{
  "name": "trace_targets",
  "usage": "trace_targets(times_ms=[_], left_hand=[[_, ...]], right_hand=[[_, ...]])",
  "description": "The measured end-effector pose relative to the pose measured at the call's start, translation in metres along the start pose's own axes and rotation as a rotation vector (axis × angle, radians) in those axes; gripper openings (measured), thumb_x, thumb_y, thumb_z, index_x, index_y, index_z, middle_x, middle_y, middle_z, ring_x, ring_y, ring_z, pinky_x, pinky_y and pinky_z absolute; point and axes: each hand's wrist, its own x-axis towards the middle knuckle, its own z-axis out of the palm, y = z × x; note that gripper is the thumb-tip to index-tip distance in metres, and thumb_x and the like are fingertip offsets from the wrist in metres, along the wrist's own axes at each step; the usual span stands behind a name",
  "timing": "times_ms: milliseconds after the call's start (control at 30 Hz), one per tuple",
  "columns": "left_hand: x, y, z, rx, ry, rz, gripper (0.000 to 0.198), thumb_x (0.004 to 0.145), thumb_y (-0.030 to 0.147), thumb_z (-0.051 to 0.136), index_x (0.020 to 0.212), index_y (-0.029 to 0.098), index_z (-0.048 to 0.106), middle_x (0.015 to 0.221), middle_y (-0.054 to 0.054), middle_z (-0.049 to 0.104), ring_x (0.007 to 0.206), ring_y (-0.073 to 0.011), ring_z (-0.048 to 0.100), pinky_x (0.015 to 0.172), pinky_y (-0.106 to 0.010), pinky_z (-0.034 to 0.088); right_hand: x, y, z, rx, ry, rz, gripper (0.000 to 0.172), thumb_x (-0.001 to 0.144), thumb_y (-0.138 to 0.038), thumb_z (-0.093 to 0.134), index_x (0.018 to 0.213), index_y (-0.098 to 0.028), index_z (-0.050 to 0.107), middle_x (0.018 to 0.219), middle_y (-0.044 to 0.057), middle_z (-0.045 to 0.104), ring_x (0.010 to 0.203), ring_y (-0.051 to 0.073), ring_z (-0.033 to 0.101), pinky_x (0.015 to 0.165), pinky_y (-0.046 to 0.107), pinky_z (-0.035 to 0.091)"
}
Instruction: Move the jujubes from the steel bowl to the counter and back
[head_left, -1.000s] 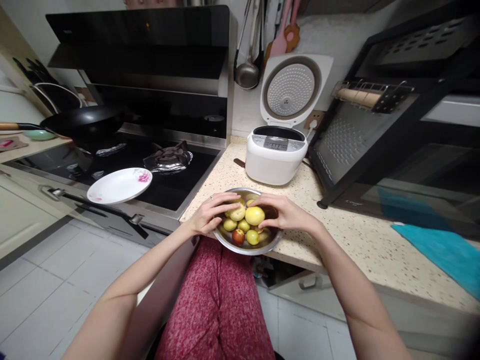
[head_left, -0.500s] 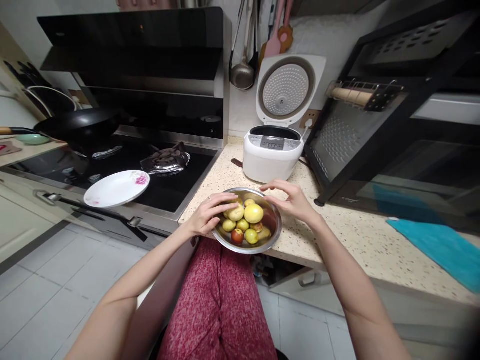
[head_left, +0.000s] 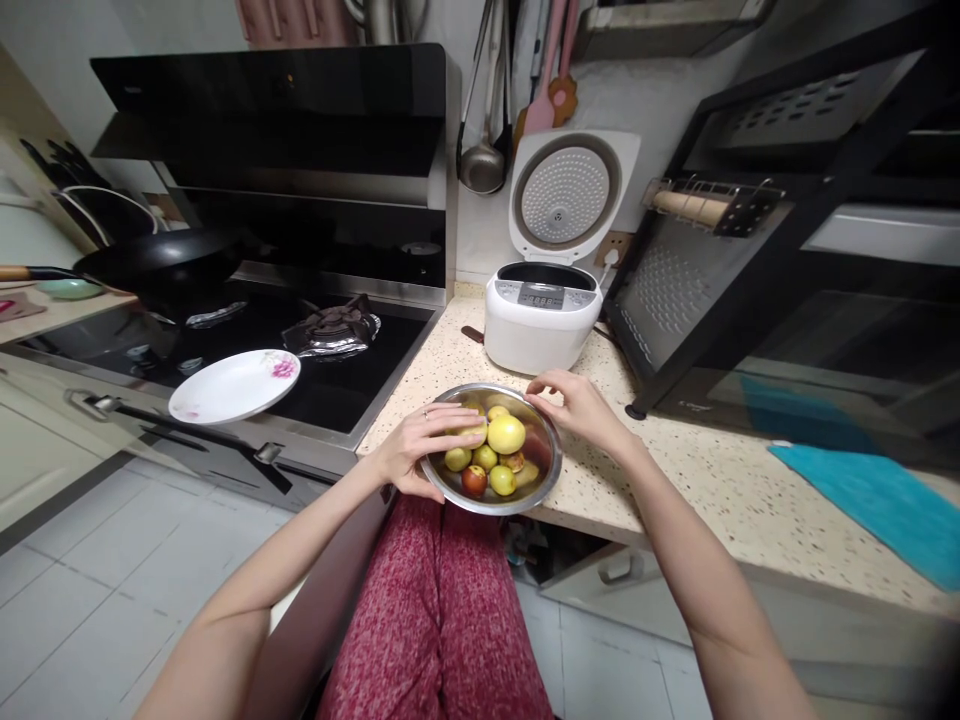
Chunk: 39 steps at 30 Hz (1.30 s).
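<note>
A stainless steel bowl [head_left: 541, 487] sits at the front edge of the counter. In it are several round yellow-green fruits [head_left: 502, 480], a reddish-brown one [head_left: 474, 481], and a larger pale yellow fruit [head_left: 507, 434]. My left hand [head_left: 424, 445] reaches over the left rim, its fingers stretched across another large pale fruit and partly hiding it. Its thumb lies apart, by the bowl's outer side. At the upper right, my right hand [head_left: 574, 408] has its fingers and thumb closed on the bowl's rim.
Behind the bowl stands a white rice cooker [head_left: 541, 335] with its lid raised. A flowered white plate [head_left: 232, 388] rests on the stove's front edge, a black wok [head_left: 165, 265] further back. To the right are a black rack [head_left: 667, 300] and a turquoise cloth [head_left: 870, 505].
My left fingers have slid further over the large fruit, and that thumb has moved down to the bowl's side. My right fingers have closed on the rim. The camera has tilted slightly upward.
</note>
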Motion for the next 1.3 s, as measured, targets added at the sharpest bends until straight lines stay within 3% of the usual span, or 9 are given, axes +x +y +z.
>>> trace_targets(times_ms=[167,300,533,633,800,867,967,1133,1300], left_hand=[[-0.002,0.000,0.002,-0.034,0.009,-0.036,0.084,0.091,0.076,0.054,0.156,0.022,0.049,0.154,-0.017,0.057,0.140,-0.0350,0.059,0.117,-0.054,0.050],[-0.002,0.001,0.003,-0.019,0.002,-0.089,0.083,0.091,0.076,0.055,0.155,0.025,0.049,0.156,-0.015,0.055,0.142,-0.0359,0.057,0.116,-0.056,0.051],[0.002,0.001,0.005,-0.028,0.014,-0.270,0.087,0.090,0.075,0.059,0.160,0.028,0.039,0.161,-0.015,0.048,0.150,-0.0384,0.045,0.122,-0.062,0.041],[0.003,0.000,0.005,-0.053,0.018,-0.375,0.092,0.089,0.073,0.064,0.163,0.029,0.032,0.165,-0.015,0.042,0.152,-0.0391,0.041,0.125,-0.063,0.036],[0.002,-0.003,0.006,-0.068,-0.003,-0.501,0.095,0.091,0.061,0.070,0.166,0.031,0.020,0.170,-0.015,0.032,0.156,-0.0387,0.035,0.128,-0.063,0.033],[0.002,-0.004,0.007,-0.093,-0.028,-0.536,0.098,0.091,0.057,0.072,0.167,0.030,0.016,0.172,-0.016,0.026,0.158,-0.0390,0.031,0.130,-0.062,0.030],[0.001,-0.008,0.010,-0.178,-0.033,-0.580,0.102,0.090,0.057,0.073,0.168,0.030,0.012,0.175,-0.015,0.019,0.161,-0.0391,0.025,0.133,-0.062,0.025],[-0.002,-0.014,0.016,-0.313,0.114,-0.668,0.100,0.093,0.055,0.070,0.168,0.031,0.008,0.175,-0.016,0.014,0.161,-0.0380,0.026,0.131,-0.062,0.028],[0.001,-0.012,0.016,-0.325,0.123,-0.738,0.109,0.088,0.058,0.075,0.168,0.029,0.007,0.175,-0.017,0.013,0.163,-0.0403,0.017,0.134,-0.061,0.020]], right_hand=[[0.000,0.000,-0.002,-0.087,-0.057,0.156,0.025,0.097,-0.038,0.061,0.089,-0.018,0.072,0.091,0.008,0.077,0.083,0.023,0.069,0.076,0.030,0.046],[-0.001,0.004,-0.002,-0.120,-0.141,0.267,0.041,0.097,-0.051,0.058,0.074,-0.018,0.068,0.074,0.006,0.073,0.068,0.019,0.062,0.065,0.029,0.038],[-0.001,0.025,0.001,0.215,-0.241,0.494,0.063,0.078,-0.077,0.066,0.056,-0.020,0.050,0.047,-0.001,0.053,0.047,0.012,0.047,0.049,0.024,0.030],[0.003,0.026,0.002,0.423,-0.216,0.579,0.059,0.070,-0.072,0.076,0.055,-0.020,0.053,0.043,-0.003,0.050,0.040,0.010,0.043,0.043,0.023,0.030],[0.009,0.017,0.003,0.604,0.085,0.741,0.039,0.071,-0.047,0.074,0.051,-0.019,0.055,0.040,-0.002,0.050,0.034,0.008,0.039,0.035,0.021,0.029],[0.012,0.014,0.003,0.600,0.145,0.755,0.033,0.073,-0.042,0.068,0.052,-0.020,0.055,0.039,-0.002,0.049,0.032,0.009,0.038,0.033,0.021,0.028],[0.021,0.010,0.002,0.573,0.175,0.747,0.028,0.072,-0.039,0.063,0.053,-0.021,0.053,0.037,-0.003,0.046,0.032,0.010,0.037,0.032,0.022,0.028],[0.047,-0.008,-0.002,0.522,0.174,0.684,0.027,0.071,-0.031,0.059,0.048,-0.022,0.048,0.036,-0.002,0.043,0.032,0.009,0.035,0.033,0.022,0.027],[0.082,-0.027,-0.003,0.428,0.119,0.625,0.031,0.072,-0.027,0.058,0.045,-0.022,0.044,0.035,-0.003,0.039,0.033,0.009,0.034,0.033,0.022,0.026]])
